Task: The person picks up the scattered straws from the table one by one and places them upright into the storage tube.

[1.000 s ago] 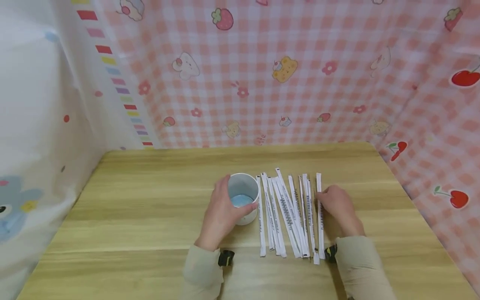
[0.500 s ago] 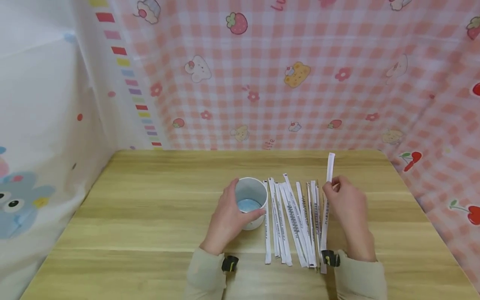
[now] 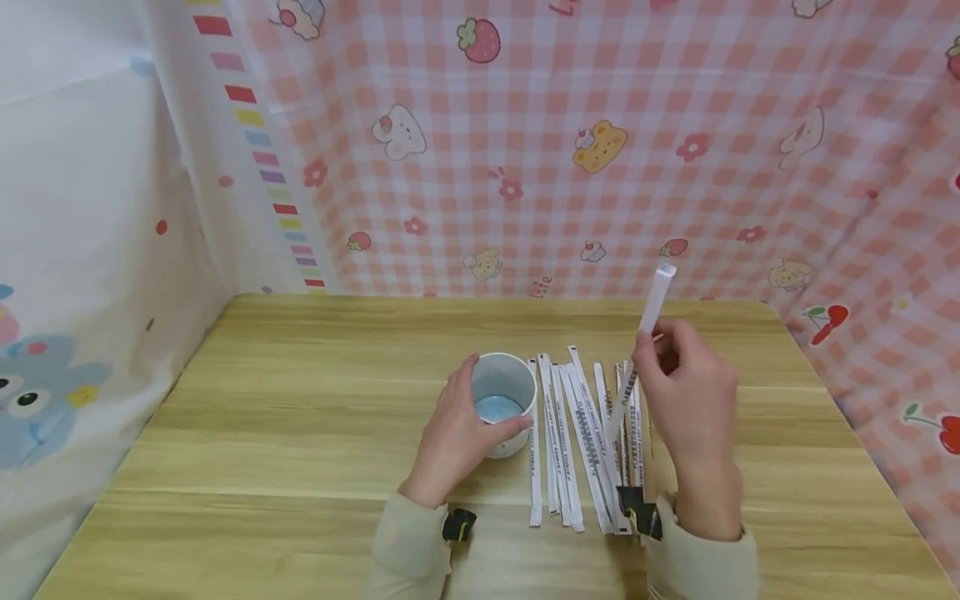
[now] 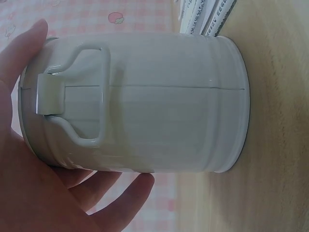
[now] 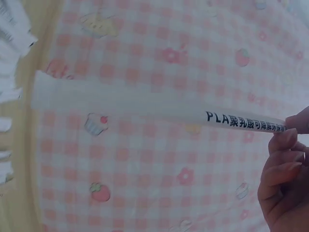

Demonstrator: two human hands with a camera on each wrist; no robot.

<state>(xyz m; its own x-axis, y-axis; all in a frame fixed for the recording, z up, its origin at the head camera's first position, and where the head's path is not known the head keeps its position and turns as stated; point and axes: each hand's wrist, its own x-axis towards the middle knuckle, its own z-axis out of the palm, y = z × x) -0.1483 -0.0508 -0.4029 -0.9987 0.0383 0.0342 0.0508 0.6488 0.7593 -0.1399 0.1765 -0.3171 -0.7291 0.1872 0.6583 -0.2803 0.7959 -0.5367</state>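
1. Straw (image 3: pixel 654 302): a second ago flat on the table (image 3: pixel 300 417) at the right end of the row (image 3: pixel 587 437); now raised and tilted, top end highest, its lower part crossing in front of the row.
2. Right hand (image 3: pixel 688 387): raised from table level, pinching the straw in the air.
3. Black wrist mount (image 3: pixel 640 511): moved left, now overlapping the row's near ends.
4. Head view: turned slightly left.

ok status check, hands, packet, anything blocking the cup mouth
Left hand gripping white cup near rim. Right hand pinching slim packet. Slim packet tilted, lower end over loose packets. Nothing covering the white cup's mouth.
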